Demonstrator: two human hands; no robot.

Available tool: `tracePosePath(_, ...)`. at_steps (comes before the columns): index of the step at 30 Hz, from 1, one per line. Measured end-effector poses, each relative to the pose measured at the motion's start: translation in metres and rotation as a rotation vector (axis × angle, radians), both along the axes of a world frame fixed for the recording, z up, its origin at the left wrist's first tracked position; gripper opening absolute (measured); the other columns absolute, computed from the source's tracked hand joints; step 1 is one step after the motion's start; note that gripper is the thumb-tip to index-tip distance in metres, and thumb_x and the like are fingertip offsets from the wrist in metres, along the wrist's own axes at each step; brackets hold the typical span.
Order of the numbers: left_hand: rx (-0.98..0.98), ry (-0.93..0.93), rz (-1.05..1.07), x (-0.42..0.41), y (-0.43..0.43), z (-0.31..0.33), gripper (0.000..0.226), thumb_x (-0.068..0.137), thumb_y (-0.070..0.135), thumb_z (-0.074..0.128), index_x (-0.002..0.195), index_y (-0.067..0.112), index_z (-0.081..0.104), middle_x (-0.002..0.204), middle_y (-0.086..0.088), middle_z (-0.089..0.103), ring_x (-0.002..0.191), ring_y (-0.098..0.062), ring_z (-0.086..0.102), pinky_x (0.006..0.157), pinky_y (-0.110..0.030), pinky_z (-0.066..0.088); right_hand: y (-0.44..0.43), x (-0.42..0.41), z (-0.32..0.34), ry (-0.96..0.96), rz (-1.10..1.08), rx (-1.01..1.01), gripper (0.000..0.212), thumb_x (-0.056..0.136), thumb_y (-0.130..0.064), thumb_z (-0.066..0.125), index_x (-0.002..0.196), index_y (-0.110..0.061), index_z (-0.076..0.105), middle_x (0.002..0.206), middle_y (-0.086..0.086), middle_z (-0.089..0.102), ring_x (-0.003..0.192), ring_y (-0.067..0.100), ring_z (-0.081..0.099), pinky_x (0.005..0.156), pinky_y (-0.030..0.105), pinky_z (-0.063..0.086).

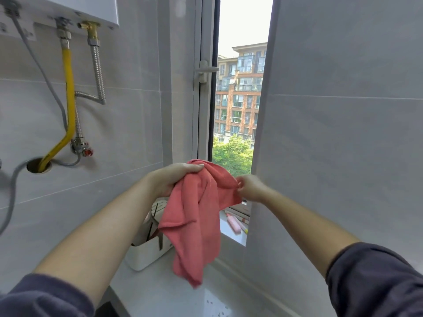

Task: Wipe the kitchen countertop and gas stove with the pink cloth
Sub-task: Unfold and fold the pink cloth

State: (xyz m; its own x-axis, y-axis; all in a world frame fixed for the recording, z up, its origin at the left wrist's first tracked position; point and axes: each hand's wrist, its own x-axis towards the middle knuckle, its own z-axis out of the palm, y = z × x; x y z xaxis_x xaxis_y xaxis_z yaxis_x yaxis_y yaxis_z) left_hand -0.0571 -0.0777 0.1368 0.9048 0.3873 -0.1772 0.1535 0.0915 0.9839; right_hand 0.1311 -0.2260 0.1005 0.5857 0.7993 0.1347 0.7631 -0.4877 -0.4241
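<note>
My left fingers (193, 167) curl over the bunched top of the pink cloth (196, 220) and hold it up in the air. My right fingers (240, 182) pinch its right edge, a little blurred. The cloth hangs in loose folds between my forearms, its lowest corner above the pale surface (160, 291) and not touching it.

Both dark sleeves are pushed up past the wrists. Behind the cloth, partly hidden by it and by my left arm, a white holder (146, 257) stands on the surface against the left wall, with dark handles sticking up out of it. Farther right, a pink object (234, 224) lies on the window sill (231, 236).

Grey tiled walls close in on both sides of the narrow window (238, 99), whose handle (206, 70) sits on the left frame. On the far left wall, a yellow hose (68, 92) and a metal hose (98, 65) run down from a white heater (91, 8).
</note>
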Motion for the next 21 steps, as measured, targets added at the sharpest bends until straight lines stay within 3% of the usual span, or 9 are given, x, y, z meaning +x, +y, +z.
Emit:
tracePosePath(3, -0.147, -0.063, 0.076, -0.003, -0.001, 0.003, 0.026, 0.093, 0.031, 0.059, 0.099, 0.006, 0.065, 0.081, -0.01, 0.072, 0.068, -0.019, 0.069, 0.061, -0.031, 0.058, -0.006, 0.0, -0.033, 0.437, -0.15, -0.014, 0.043, 0.092, -0.037, 0.056, 0.12, -0.004, 0.054, 0.095, 0.011, 0.059, 0.074, 0.023, 0.059, 0.058, 0.029, 0.05)
tracePosePath(5, -0.22, -0.147, 0.109, -0.005, -0.001, 0.0, 0.029, 0.094, 0.032, 0.056, 0.1, 0.005, 0.065, 0.086, -0.011, 0.07, 0.074, -0.02, 0.067, 0.069, -0.034, 0.059, -0.015, -0.004, -0.058, 0.803, -0.187, -0.165, 0.05, 0.094, -0.052, 0.048, 0.121, -0.01, 0.051, 0.106, 0.012, 0.062, 0.079, 0.026, 0.063, 0.067, 0.036, 0.052)
tracePosePath(7, -0.256, -0.229, 0.138, -0.004, -0.002, -0.003, 0.031, 0.095, 0.031, 0.051, 0.104, 0.005, 0.064, 0.087, -0.011, 0.069, 0.078, -0.021, 0.067, 0.072, -0.034, 0.057, -0.024, -0.007, -0.081, 1.086, -0.093, -0.289, 0.029, 0.098, -0.034, 0.041, 0.103, -0.013, 0.06, 0.095, 0.009, 0.07, 0.075, 0.023, 0.067, 0.083, 0.044, 0.049)
tracePosePath(8, -0.261, -0.256, 0.147, -0.003, -0.002, -0.004, 0.031, 0.096, 0.031, 0.05, 0.106, 0.005, 0.064, 0.087, -0.012, 0.07, 0.079, -0.021, 0.067, 0.074, -0.035, 0.057, -0.026, -0.009, -0.09, 1.21, -0.023, -0.287, 0.028, 0.097, -0.022, 0.037, 0.093, -0.014, 0.064, 0.086, 0.008, 0.071, 0.07, 0.022, 0.068, 0.087, 0.044, 0.047)
tracePosePath(10, -0.259, -0.28, 0.153, 0.0, -0.005, -0.005, 0.031, 0.096, 0.031, 0.047, 0.104, 0.006, 0.064, 0.088, -0.012, 0.069, 0.081, -0.022, 0.066, 0.077, -0.036, 0.054, -0.026, -0.014, -0.101, 1.447, 0.087, -0.139, 0.034, 0.09, -0.018, 0.034, 0.09, -0.01, 0.067, 0.092, 0.013, 0.071, 0.08, 0.028, 0.067, 0.087, 0.044, 0.046)
tracePosePath(12, -0.257, -0.3, 0.161, 0.004, -0.005, -0.007, 0.032, 0.097, 0.033, 0.046, 0.104, 0.007, 0.063, 0.089, -0.011, 0.067, 0.083, -0.022, 0.064, 0.083, -0.038, 0.052, -0.021, -0.019, -0.107, 1.641, 0.146, 0.206, 0.04, 0.093, -0.036, 0.037, 0.109, -0.009, 0.063, 0.113, 0.02, 0.063, 0.101, 0.036, 0.061, 0.089, 0.052, 0.047)
tracePosePath(15, -0.262, -0.309, 0.187, 0.009, -0.003, -0.011, 0.036, 0.096, 0.036, 0.045, 0.109, 0.007, 0.062, 0.094, -0.013, 0.066, 0.091, -0.024, 0.062, 0.091, -0.041, 0.048, -0.013, -0.024, -0.112, 1.804, 0.228, 0.742, 0.069, 0.081, -0.06, 0.049, 0.13, -0.012, 0.051, 0.132, 0.012, 0.055, 0.117, 0.033, 0.054, 0.103, 0.059, 0.038)
tracePosePath(18, -0.247, -0.311, 0.222, 0.013, 0.003, -0.021, 0.039, 0.096, 0.038, 0.045, 0.107, 0.007, 0.065, 0.094, -0.013, 0.067, 0.094, -0.024, 0.062, 0.091, -0.04, 0.049, -0.012, -0.023, -0.104, 1.868, 0.375, 0.921, 0.086, 0.08, -0.074, 0.049, 0.139, -0.012, 0.049, 0.14, 0.011, 0.053, 0.13, 0.03, 0.048, 0.113, 0.056, 0.026)
tracePosePath(21, -0.217, -0.293, 0.289, 0.013, 0.011, -0.032, 0.039, 0.096, 0.04, 0.046, 0.106, 0.008, 0.066, 0.094, -0.013, 0.068, 0.091, -0.023, 0.064, 0.082, -0.039, 0.053, -0.013, -0.017, -0.102, 1.916, 0.416, 0.936, 0.09, 0.078, -0.078, 0.048, 0.132, -0.006, 0.056, 0.135, 0.016, 0.056, 0.126, 0.031, 0.052, 0.108, 0.051, 0.037)
